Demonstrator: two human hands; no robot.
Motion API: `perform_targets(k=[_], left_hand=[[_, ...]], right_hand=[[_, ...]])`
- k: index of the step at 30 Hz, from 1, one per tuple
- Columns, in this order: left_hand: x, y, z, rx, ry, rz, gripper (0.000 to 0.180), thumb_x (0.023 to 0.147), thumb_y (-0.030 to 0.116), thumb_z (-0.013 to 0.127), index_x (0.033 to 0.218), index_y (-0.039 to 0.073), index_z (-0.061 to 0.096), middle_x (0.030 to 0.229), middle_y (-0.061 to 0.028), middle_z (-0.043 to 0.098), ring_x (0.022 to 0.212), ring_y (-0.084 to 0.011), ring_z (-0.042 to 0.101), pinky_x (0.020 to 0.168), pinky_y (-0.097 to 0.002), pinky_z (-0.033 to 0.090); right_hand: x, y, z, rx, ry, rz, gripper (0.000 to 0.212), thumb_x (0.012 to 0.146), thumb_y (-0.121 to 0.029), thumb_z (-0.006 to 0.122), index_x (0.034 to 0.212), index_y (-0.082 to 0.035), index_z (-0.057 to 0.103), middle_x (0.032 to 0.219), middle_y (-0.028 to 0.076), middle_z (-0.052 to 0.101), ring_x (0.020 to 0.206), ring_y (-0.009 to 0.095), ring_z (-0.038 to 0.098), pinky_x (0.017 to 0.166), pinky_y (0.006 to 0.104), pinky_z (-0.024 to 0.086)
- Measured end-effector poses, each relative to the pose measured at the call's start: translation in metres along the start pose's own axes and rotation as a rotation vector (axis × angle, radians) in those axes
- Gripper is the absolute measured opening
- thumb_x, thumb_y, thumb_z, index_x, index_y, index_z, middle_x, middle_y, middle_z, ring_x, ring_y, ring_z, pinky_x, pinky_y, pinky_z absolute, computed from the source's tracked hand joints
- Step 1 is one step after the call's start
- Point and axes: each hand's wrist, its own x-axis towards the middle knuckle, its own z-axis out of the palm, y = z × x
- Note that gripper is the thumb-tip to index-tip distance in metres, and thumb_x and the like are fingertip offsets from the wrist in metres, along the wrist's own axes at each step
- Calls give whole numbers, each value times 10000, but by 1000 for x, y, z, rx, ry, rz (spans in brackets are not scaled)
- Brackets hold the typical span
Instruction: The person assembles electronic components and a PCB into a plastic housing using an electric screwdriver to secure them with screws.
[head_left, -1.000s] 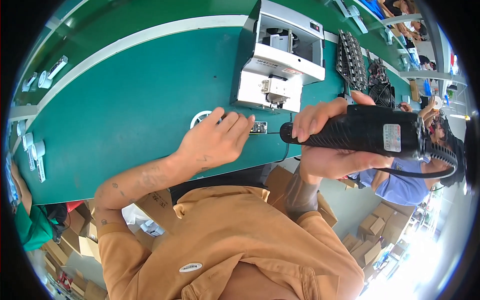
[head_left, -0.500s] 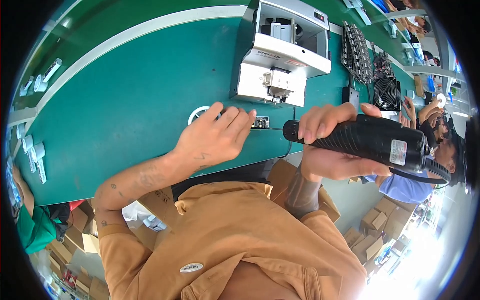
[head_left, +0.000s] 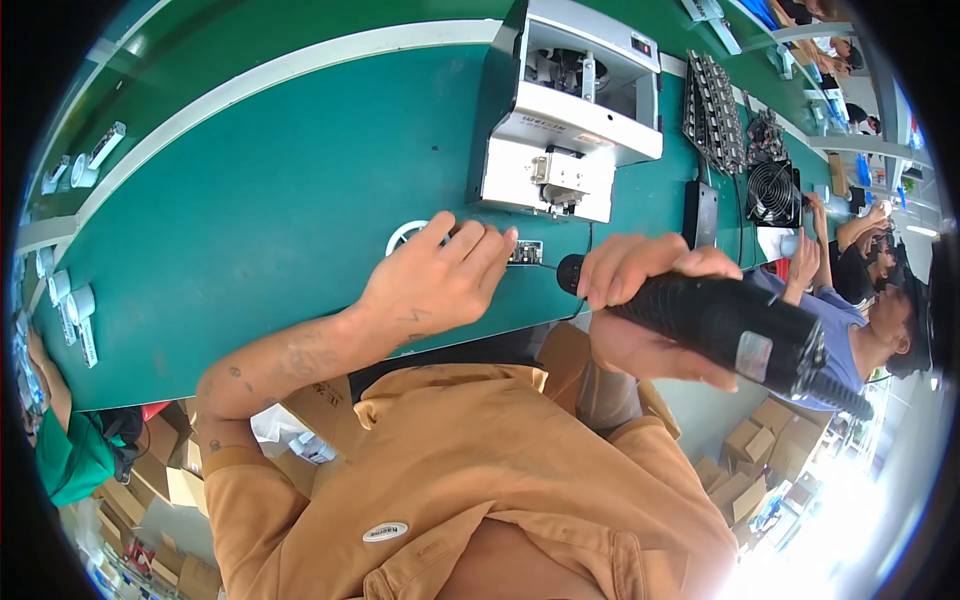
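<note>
Right now the person at the green worktop (head_left: 270, 220) has both hands busy. The left hand (head_left: 440, 275) rests palm down, its fingers bent close together over a white piece (head_left: 405, 236), holding it against the surface; the thumb and the underside of that grip are hidden from me. A round, ring-shaped end of the piece pokes out on one side of the hand, and on the other, just past the fingertips, sits a small circuit board (head_left: 528, 252).

The right hand (head_left: 650, 305) is wrapped firmly around a thick black power screwdriver (head_left: 735, 325), held nearly level and a bit blurred, with its cord end pointing off to the right. Its thin bit aims at the circuit board, though I can't tell whether it touches.

Just beyond the hands stands a grey metal machine (head_left: 560, 135). To its right are a black power brick (head_left: 701, 215), a long rack of metal parts (head_left: 712, 110) and a black fan (head_left: 773, 192). Another person in a purple-blue shirt (head_left: 835, 312) is over on the right, and open cardboard boxes (head_left: 765, 440) lie on the floor below.
</note>
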Motion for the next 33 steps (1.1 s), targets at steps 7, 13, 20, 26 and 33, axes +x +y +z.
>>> perform_targets(k=[7,13,20,26,33], left_hand=[[-4,2,-5,24,-47,-21,393,846,228,685,1184,29,661,995,-60,608,903,-186,561,805,-338,452],[6,-17,-47,-163,-138,-129,588,813,372,720,1298,69,583,1052,-72,584,1071,-234,525,947,-380,429],[-11,-37,-67,-236,-509,-386,717,792,389,756,1354,24,503,860,-78,612,821,-243,637,730,-342,496],[-7,-42,-59,-245,-482,-334,688,763,341,803,1270,-37,532,735,-61,611,710,-195,644,637,-310,487],[-1,-40,-57,-229,-482,-342,683,739,333,820,1243,-33,539,745,-67,630,711,-209,655,640,-311,494]], right_hand=[[34,-28,13,0,-103,-9,1065,754,-893,431,1277,32,377,703,154,555,496,240,522,450,372,463],[74,3,24,-323,64,-28,1070,774,-924,265,1300,-5,415,607,116,504,403,208,456,386,339,421],[62,17,33,-385,85,182,1062,722,-960,278,1191,-33,500,593,100,474,415,209,459,400,341,413],[53,18,44,-131,60,198,1108,724,-961,260,1309,-38,439,604,109,492,416,224,465,394,352,416],[51,38,61,-120,-21,268,1010,814,-820,485,1143,134,492,620,105,572,435,138,503,403,256,378]])
